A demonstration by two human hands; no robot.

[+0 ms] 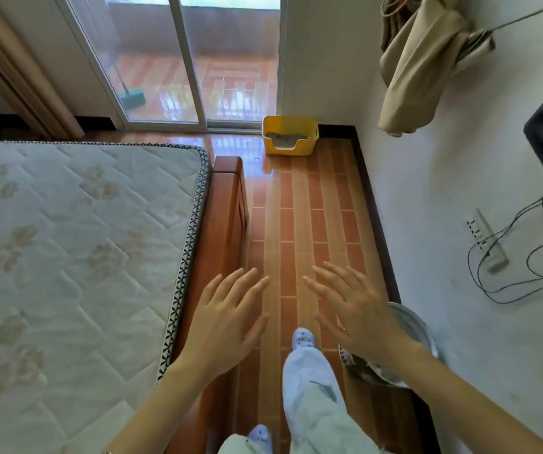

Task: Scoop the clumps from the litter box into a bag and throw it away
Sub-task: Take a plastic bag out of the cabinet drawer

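Observation:
A yellow litter box (309, 144) stands on the tiled floor at the far end of the aisle, in the corner beside the glass door. Grey litter shows through its low front opening. My left hand (227, 319) and my right hand (352, 306) are held out in front of me, palms down, fingers spread and straight, holding nothing. Both hands are far from the box, over the near part of the aisle. I see no scoop and no bag.
A bare mattress (66, 257) on a wooden bed frame (227, 208) fills the left side. The narrow tiled aisle (296, 224) runs between bed and white wall. A round metal basin (417, 329) sits by the wall near my feet. Cables and a power strip (489, 244) hang on the wall.

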